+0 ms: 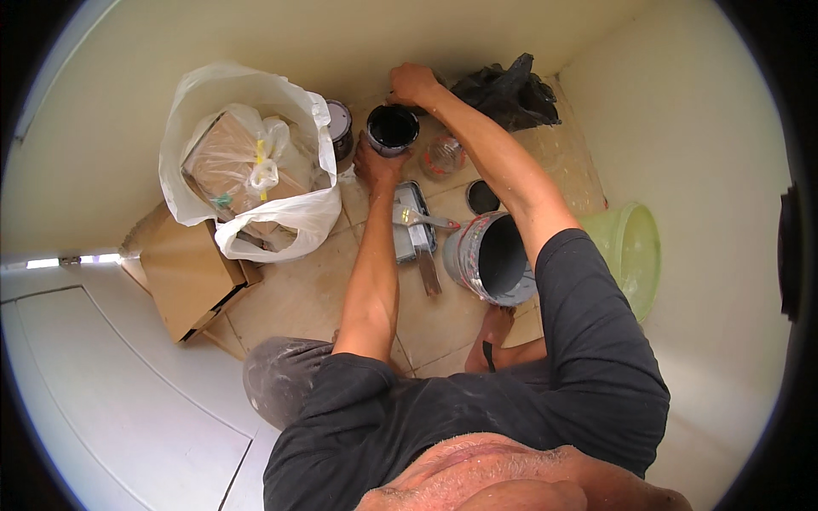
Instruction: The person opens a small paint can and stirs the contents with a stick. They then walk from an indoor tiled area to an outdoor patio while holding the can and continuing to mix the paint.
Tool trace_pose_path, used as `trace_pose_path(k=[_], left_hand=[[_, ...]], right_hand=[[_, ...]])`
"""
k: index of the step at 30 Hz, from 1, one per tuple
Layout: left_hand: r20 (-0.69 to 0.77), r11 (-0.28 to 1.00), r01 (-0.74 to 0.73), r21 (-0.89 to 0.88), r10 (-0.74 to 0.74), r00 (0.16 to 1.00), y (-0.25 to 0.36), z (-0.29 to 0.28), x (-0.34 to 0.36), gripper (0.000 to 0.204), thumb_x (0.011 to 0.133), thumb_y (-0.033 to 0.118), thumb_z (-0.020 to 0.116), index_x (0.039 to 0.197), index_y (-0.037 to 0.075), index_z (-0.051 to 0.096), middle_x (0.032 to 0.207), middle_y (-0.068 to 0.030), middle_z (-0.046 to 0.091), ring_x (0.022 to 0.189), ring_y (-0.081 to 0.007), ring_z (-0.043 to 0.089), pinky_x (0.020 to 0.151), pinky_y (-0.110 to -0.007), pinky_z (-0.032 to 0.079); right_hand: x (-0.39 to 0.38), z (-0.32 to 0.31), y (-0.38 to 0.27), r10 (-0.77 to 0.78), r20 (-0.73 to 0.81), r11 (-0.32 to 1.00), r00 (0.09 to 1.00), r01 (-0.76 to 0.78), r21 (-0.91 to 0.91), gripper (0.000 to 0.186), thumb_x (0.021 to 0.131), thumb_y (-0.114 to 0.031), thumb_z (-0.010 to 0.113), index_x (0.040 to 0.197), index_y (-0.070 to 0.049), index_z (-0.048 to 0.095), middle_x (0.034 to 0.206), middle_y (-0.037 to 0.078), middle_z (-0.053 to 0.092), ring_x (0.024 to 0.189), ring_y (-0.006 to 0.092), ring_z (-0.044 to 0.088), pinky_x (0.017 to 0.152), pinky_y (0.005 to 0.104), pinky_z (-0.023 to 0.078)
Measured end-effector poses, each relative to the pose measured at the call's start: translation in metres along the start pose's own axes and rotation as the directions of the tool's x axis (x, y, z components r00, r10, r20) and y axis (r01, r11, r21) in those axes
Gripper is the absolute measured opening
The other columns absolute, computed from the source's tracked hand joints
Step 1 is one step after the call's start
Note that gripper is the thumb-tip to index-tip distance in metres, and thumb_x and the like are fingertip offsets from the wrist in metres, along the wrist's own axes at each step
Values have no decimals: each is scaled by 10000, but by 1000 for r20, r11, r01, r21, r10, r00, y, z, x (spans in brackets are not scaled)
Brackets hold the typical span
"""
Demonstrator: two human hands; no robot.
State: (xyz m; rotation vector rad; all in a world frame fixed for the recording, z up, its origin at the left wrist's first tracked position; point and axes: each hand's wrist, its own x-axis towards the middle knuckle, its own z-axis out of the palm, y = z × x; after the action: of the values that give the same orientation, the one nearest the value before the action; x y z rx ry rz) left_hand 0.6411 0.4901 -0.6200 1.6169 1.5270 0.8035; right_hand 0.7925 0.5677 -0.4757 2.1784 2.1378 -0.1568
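My left hand (375, 163) grips an open can of dark paint (393, 128) from its lower left side. My right hand (411, 83) is above the can's upper right, its fingers curled on something I cannot make out. A second can (339, 123) stands left of the paint can, and a clear plastic container (443, 157) sits to its right. Between my arms a brush (426, 220) lies across a grey tray (403, 243) with a scraper-like tool. A round dark lid (482, 197) lies above a paint-spattered bucket (464, 255), partly behind my right arm.
A white plastic bag (192, 153) of packages sits on the left beside a cardboard box (179, 272). A black bag (520, 94) rests against the back wall, and a pale green bucket (635, 255) at right. A white panelled door (102, 383) is at lower left; walls surround the tiled floor.
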Motion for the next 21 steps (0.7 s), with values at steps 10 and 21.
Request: trace_pose_path(k=[10, 21], left_hand=[[-40, 998, 55, 14, -54, 998, 0, -3, -4, 1103, 486, 463, 949, 1431, 168, 462, 1460, -135, 517, 1383, -357, 429, 1135, -493, 354], [-1, 997, 61, 52, -61, 998, 1, -2, -4, 1237, 516, 478, 940, 1535, 135, 328, 1516, -151, 446, 1409, -365, 396, 1150, -525, 321]], right_hand=[[13, -10, 10, -18, 17, 999, 1000, 19, -33, 240, 795, -118, 642, 970, 17, 735, 1016, 267, 714, 975, 412, 707, 821, 482, 578], [-25, -47, 66, -118, -324, 985, 939, 68, -160, 159, 751, -96, 661, 845, 24, 705, 854, 270, 696, 856, 439, 699, 748, 500, 577]])
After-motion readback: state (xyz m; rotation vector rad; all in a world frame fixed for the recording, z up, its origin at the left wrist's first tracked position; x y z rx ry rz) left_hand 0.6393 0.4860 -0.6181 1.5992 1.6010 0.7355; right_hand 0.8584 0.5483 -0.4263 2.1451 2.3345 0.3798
